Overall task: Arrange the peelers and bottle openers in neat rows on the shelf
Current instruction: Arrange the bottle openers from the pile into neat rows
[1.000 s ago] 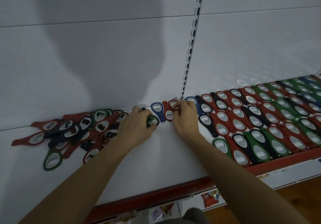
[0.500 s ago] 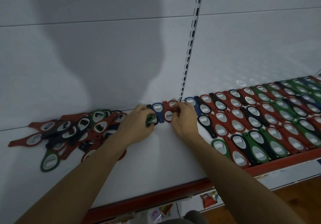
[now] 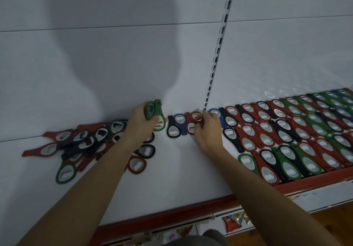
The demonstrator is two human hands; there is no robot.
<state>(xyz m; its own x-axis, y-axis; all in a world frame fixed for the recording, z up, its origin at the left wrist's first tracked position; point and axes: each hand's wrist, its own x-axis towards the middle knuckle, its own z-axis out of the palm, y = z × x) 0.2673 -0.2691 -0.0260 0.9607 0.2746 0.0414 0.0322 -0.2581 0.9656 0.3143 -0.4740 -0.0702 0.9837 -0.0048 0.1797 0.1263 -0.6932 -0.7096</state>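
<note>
Your left hand: fingers clamped round green bottle openers. Your right hand: fingers pinch red bottle opener on shelf; blue bottle opener just left of those fingers.

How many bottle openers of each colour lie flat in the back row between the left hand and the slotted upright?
black opener: 1
blue opener: 1
red openers: 2, pinched by the right hand
Total: 4 (the green opener gripped in the left hand not counted)
</note>
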